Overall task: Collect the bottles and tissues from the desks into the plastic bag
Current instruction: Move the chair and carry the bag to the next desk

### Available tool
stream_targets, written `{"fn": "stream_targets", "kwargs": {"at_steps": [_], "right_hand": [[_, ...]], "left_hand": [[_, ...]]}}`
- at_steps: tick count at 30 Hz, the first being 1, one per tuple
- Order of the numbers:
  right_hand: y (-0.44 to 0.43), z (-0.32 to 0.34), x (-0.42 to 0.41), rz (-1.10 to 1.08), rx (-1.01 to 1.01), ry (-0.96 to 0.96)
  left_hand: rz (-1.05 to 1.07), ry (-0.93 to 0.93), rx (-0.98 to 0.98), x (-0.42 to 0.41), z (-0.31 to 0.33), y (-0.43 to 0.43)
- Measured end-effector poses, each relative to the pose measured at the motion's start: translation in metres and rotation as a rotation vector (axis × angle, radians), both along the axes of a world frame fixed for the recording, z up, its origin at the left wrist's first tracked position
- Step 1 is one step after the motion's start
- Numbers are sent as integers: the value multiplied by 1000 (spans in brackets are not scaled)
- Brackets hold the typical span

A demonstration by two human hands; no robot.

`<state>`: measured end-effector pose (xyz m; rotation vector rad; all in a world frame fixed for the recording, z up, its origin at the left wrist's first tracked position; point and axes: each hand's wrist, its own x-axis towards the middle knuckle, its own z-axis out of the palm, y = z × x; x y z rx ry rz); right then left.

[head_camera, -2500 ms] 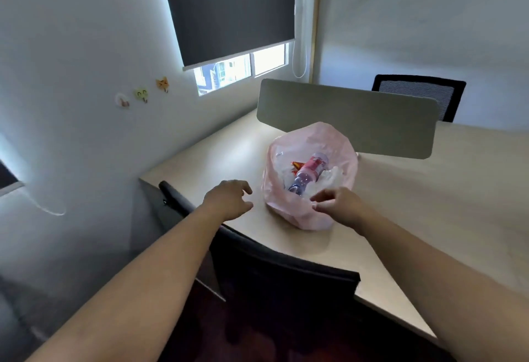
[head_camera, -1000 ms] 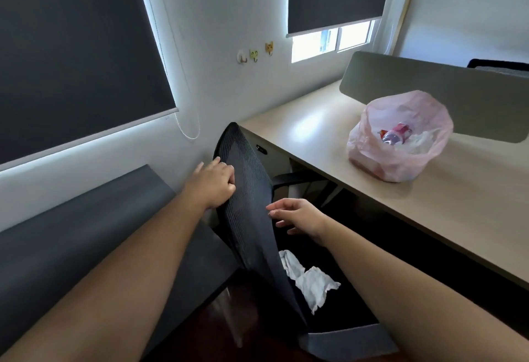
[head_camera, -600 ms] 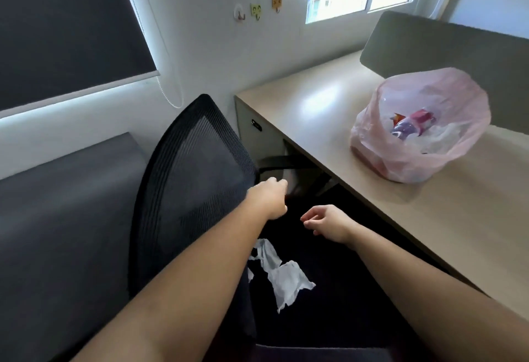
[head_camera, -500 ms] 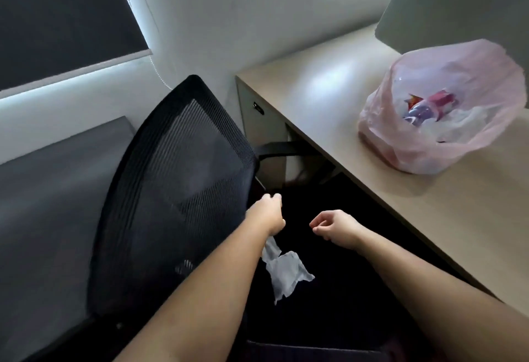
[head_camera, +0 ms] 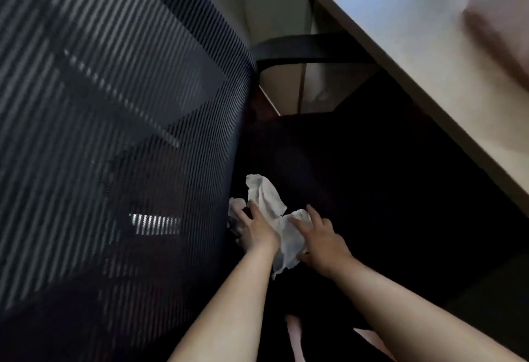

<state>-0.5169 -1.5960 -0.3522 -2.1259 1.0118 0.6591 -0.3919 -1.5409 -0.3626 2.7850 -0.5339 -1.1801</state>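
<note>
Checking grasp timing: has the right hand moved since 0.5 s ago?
Yes. The right hand came down from hovering beside the tissue; its fingers now touch the tissue, which lies on the chair seat.

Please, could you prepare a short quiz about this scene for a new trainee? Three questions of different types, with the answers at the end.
1. True or false: the white tissues are already inside the pink plastic bag.
2. How many hands touch the tissues? A: none. B: one. C: two.
3. Fill the gap: the tissues lie on the dark seat of the black mesh ____.

Key
1. False. They lie outside it, and the bag sits up on the desk.
2. C. The left hand and the right hand both rest on them.
3. chair.
</note>
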Motion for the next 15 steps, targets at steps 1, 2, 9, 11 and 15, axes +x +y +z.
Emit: {"fn": "stream_targets", "kwargs": {"at_steps": [1, 2, 9, 11, 15], "right_hand": [[-1, -11, 2, 41, -30, 1], [-3, -17, 2, 57, -65, -13], [-28, -27, -14, -160, -83, -197], [-35, -20, -19, -254, -122, -232], [-49, -3, -35, -387, -307, -250]], "left_hand": [[29, -18, 7, 0, -9, 2], [44, -56, 5, 1, -13, 4], [80, -212, -227, 5, -15, -4], [95, -214, -317, 0, -9, -9], [-66, -228, -684, -13, 11, -28]]}}
